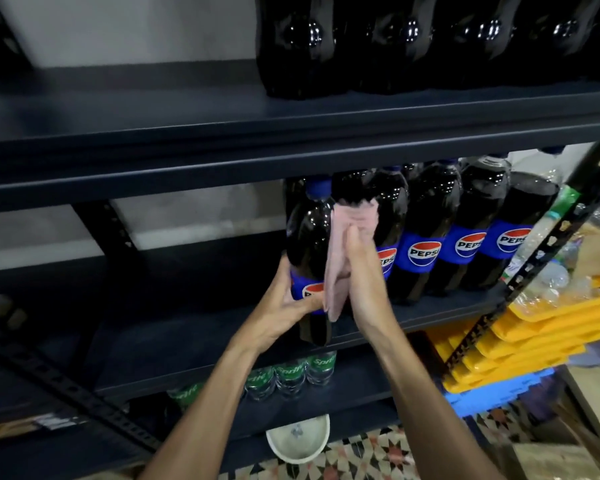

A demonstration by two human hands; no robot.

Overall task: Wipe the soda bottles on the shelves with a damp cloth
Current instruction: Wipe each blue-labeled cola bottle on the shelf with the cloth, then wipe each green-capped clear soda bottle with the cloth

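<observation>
The left hand (284, 303) grips the lower body of a Pepsi bottle (309, 233), fingers curled round its blue label. The right hand (362, 271) lies flat with straight fingers and presses a pink cloth (355, 214) against that bottle's right flank. The cloth reaches up toward the shoulder, and a loose tail of it hangs below the palm. The bottle stands upright at the front of the middle shelf (187, 327); whether its base rests on the board cannot be told.

This looks like the wipe of one bottle in hand, side surface under the cloth. The next move likely calls for turning the bottle in the left hand so an unwiped face meets the cloth. After that the cloth can go up over the neck and blue cap, and the bottle can be set back.

Just right of the held bottle, a row of more Pepsi bottles (426, 237) stands on the same shelf, filled with dark soda. Above it, the top shelf (187, 133) carries large dark bottles (388, 46) packed close. Below it, a lower shelf (361, 386) holds clear Sprite bottles (291, 375) with green labels. Further below sits a white bowl (278, 452); its contents are too blurred to name. Well right of the bottle, beyond the shelf post, lies a stack of yellow packets (541, 323).
</observation>
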